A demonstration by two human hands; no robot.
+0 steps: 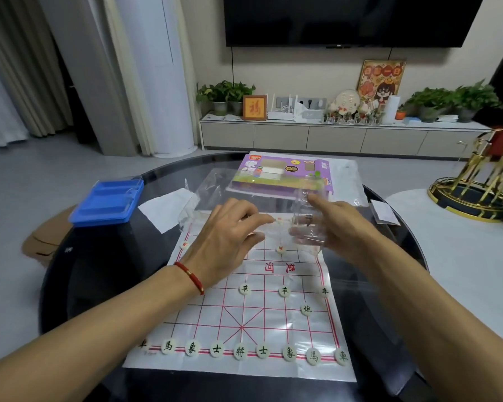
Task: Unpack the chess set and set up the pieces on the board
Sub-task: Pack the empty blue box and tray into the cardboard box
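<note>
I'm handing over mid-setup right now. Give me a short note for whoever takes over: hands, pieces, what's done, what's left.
Left hand: reaching over the far half of the paper board, fingertips on a piece at the far edge; whether it pinches it is unclear.
Right hand: holds a clear plastic container above the far right of the board.
Done: near back row filled, black pieces; three soldiers and one cannon visible, the rest of the near side hidden by the left arm.
Far side: only a few red pieces visible.
Left: finish the far side.
Box and blue tray lie beyond the board.

Left hand [227, 242] fingers extended, right hand [331, 227] curled, gripping
</note>
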